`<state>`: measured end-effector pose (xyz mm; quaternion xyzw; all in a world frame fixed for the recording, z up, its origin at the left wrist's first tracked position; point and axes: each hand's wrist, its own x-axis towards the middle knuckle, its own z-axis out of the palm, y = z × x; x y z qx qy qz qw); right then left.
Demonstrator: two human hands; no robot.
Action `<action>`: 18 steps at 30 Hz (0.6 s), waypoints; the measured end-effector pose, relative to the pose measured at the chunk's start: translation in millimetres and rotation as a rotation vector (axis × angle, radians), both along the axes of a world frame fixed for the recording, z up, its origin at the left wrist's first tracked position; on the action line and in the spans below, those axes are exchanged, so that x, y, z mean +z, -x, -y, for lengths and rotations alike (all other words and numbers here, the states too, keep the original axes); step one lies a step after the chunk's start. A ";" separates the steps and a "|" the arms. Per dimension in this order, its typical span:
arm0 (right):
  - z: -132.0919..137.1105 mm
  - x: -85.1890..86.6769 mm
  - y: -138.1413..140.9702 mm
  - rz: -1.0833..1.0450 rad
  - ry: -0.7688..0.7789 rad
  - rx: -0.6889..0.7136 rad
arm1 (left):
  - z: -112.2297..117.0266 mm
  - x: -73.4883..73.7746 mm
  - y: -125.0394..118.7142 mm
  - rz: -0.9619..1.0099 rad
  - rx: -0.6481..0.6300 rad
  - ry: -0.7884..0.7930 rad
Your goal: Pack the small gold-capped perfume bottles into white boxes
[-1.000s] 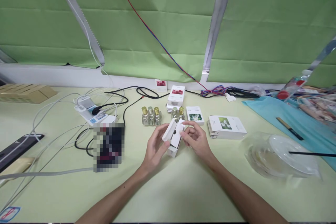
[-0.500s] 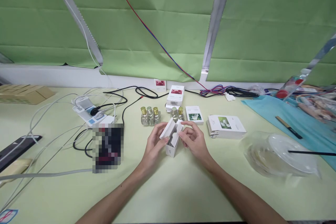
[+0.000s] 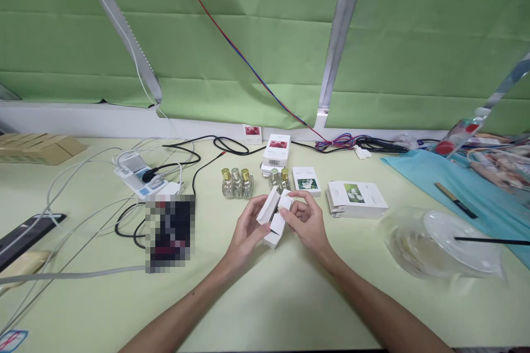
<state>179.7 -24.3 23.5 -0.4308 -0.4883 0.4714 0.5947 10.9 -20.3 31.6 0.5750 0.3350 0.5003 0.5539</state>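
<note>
White panel (image 3: pixel 279 224) had lifted; I saw right hand (image 3: pixel 307 222) fingers pinching it, left hand's (image 3: pixel 247 227) gripping the carton (image 3: pixel 271 241), likely for steadiness.

The held box (image 3: pixel 279 224) is white, the tabletop (image 3: pixel 265 309) pale yellow-green.

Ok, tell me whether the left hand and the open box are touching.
Touching. The head view shows the left hand with its thumb against the open box, no gap between.
</note>
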 end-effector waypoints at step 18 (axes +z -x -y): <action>-0.8 2.7 -0.1 -0.053 0.032 0.037 | -0.2 -6.7 1.7 0.014 0.026 -0.005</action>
